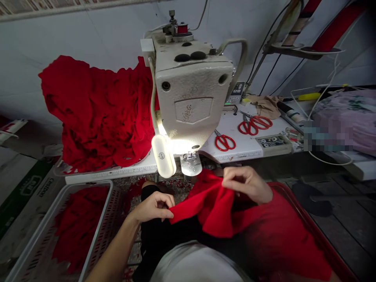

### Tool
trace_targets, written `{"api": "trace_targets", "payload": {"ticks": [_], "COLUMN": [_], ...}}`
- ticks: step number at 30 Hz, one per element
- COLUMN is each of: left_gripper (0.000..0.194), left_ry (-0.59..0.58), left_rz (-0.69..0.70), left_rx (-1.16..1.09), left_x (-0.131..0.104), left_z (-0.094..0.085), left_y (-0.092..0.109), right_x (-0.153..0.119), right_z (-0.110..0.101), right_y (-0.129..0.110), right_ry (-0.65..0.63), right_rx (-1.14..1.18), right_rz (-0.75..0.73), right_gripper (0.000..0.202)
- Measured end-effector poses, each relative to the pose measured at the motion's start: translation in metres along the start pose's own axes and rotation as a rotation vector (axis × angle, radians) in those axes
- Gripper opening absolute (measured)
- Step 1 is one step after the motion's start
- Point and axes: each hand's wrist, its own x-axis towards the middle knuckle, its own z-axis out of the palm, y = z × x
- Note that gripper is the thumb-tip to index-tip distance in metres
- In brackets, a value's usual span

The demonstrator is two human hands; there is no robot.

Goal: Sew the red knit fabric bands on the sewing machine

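Observation:
Between my hands a piece of red fabric (219, 213) stretches above my lap, in front of the sewing machine (192, 86). My left hand (157, 205) pinches its left end between thumb and fingers. Higher up and to the right, my right hand (248, 183) is closed on another part of the cloth. The lit lamp (163, 156) and the clear guard (191, 164) at the machine's needle area are just beyond the fabric. More red cloth spreads over my right side, and its far part is blurred.
A tall heap of red fabric (102, 113) sits left of the machine. A white basket (110, 196) holds red pieces. Red-handled scissors (225, 143), more scissors (255, 124) and a small parts tray (273, 143) lie on the table. Thread cones (337, 29) stand behind.

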Motion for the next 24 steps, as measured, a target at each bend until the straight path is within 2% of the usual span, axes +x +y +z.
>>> {"api": "trace_targets", "payload": {"ticks": [2, 3, 5, 7, 10, 12, 15, 18, 20, 22, 24], "left_gripper": [0.043, 0.046, 0.045, 0.038, 0.033, 0.030, 0.029, 0.029, 0.034, 0.034, 0.026], "left_ry": [0.068, 0.116, 0.186, 0.182, 0.088, 0.085, 0.216, 0.327, 0.363, 0.384, 0.411], "left_rz": [0.043, 0.080, 0.115, 0.081, 0.057, 0.074, 0.096, 0.112, 0.151, 0.233, 0.343], "left_rx": [-0.068, -0.079, -0.020, 0.142, 0.351, 0.453, 0.502, 0.364, 0.298, 0.351, 0.506], "left_x": [-0.003, -0.004, -0.001, 0.005, 0.018, 0.025, 0.028, 0.027, 0.026, 0.026, 0.025], "left_z": [-0.003, -0.003, 0.003, 0.015, 0.034, 0.043, 0.047, 0.046, 0.046, 0.046, 0.045], "left_y": [0.010, 0.017, 0.035, 0.053, 0.071, 0.072, 0.062, 0.051, 0.048, 0.048, 0.050], "right_x": [0.008, 0.011, 0.018, 0.021, 0.021, 0.019, 0.016, 0.014, 0.012, 0.011, 0.010], "right_z": [-0.013, -0.013, 0.000, 0.028, 0.071, 0.084, 0.079, 0.067, 0.065, 0.067, 0.072], "right_y": [0.021, 0.031, 0.046, 0.049, 0.036, 0.025, 0.019, 0.020, 0.018, 0.013, 0.004], "right_ry": [0.246, 0.329, 0.384, 0.282, -0.122, -0.251, -0.176, -0.091, -0.039, 0.019, 0.080], "right_rx": [-0.056, -0.102, -0.196, -0.212, -0.055, -0.057, -0.014, 0.136, 0.143, 0.075, -0.042], "right_rz": [0.076, 0.101, 0.082, 0.010, 0.035, 0.025, 0.060, 0.187, 0.221, 0.201, 0.126], "right_gripper": [0.028, 0.030, 0.031, 0.029, 0.038, 0.033, 0.035, 0.037, 0.037, 0.035, 0.031]}}
